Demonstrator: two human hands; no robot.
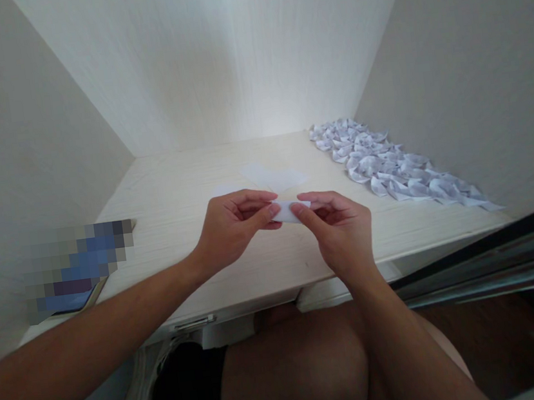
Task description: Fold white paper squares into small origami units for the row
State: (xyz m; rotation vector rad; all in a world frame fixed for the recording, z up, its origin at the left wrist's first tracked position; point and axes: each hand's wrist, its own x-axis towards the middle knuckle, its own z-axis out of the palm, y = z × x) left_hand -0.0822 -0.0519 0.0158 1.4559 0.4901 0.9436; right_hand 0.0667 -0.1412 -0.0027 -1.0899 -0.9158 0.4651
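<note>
The person's left hand (231,227) pinches one end of a small white paper (285,211) between thumb and fingers, and the right hand (345,223) grips the other end — so the paper bridges the gap between them. Flat sheets (276,177) lie just beyond the hands; past the right hand, to its right, spreads a pile of folded papers (389,165) (many, overlapping one another).

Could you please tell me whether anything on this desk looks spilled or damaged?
Nothing stands out: the folded papers lie massed along the right wall, and the left hand and right hand hold white paper. The object at the left of the desk is pixelated and cannot be judged.
</note>
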